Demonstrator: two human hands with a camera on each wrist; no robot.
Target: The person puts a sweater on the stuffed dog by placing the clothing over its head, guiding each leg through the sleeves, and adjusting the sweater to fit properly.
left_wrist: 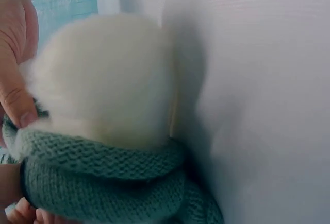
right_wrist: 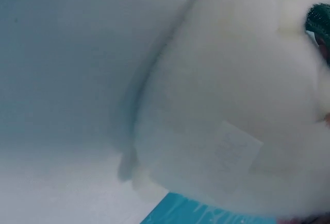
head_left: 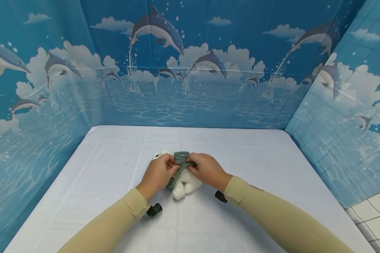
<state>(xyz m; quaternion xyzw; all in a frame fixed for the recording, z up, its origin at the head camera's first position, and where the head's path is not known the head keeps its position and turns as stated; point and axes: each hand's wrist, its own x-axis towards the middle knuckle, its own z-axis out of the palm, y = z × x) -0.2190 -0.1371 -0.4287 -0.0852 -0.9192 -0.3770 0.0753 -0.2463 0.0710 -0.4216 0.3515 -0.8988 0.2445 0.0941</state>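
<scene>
A white plush animal point(head_left: 190, 181) lies on the table, its head with a dark eye point(head_left: 160, 153) at the left. Around its neck end is a green knitted garment point(head_left: 181, 157), whose open tube end points up between the hands. My left hand point(head_left: 157, 173) pinches the knit on the head side. On the body side, my right hand point(head_left: 208, 171) pinches another part of it. Close up in the left wrist view, the ribbed green knit point(left_wrist: 103, 157) wraps below the round white fur point(left_wrist: 103, 74). A pale label point(right_wrist: 234, 154) shows on the plush in the right wrist view.
A white cloth point(head_left: 253, 151) covers the table. Blue dolphin-print curtains point(head_left: 190, 102) stand along the back and both sides. Black wrist devices point(head_left: 154, 209) hang under the forearms near the cloth. White tiles point(head_left: 377, 214) show at the lower right.
</scene>
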